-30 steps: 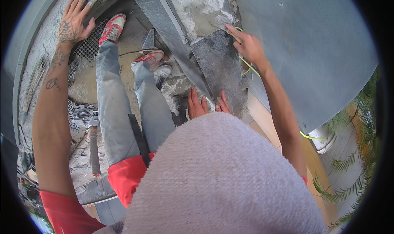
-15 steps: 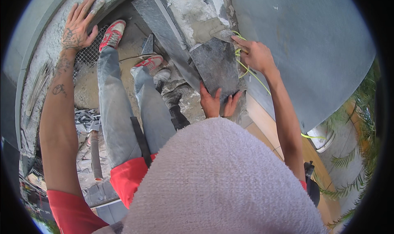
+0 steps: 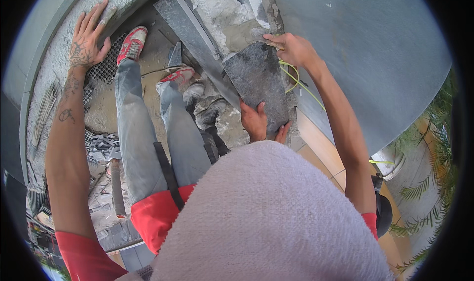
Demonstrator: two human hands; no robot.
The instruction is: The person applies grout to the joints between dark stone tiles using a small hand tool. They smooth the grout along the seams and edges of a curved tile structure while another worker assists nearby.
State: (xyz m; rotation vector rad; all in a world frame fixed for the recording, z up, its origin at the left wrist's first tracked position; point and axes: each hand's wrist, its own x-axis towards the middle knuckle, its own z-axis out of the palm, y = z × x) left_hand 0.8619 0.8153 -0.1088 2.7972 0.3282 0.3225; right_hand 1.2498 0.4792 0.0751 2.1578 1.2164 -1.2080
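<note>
My left hand (image 3: pixel 88 40) lies with fingers spread on the rough concrete ledge (image 3: pixel 52 66) at the upper left. At the upper end of a dark grey stone tile (image 3: pixel 259 76), my right hand (image 3: pixel 295 50) is closed, its fingertips by the tile's corner. What it grips is hidden. Another person's hand (image 3: pixel 254 122) presses on the tile's lower left edge, and more fingers (image 3: pixel 282 133) touch its lower right corner. Yellow-green string (image 3: pixel 296 78) loops below my right hand. Wet mortar (image 3: pixel 242 37) covers the surface beyond the tile.
A long grey slab (image 3: pixel 190 41) leans beside the tile. Black plastic mesh (image 3: pixel 106 59) lies by my red-and-white shoe (image 3: pixel 132 45). Tile scraps (image 3: pixel 103 145) and a pipe (image 3: pixel 117 189) are at lower left. A large grey panel (image 3: pixel 365 59) fills the right. Pale towelling cloth (image 3: pixel 271 217) hides the lower middle.
My right hand has moved left and slightly up, to the tile's top corner. The flat grey piece seen by its fingertips no longer shows. My left hand stays on the ledge.
</note>
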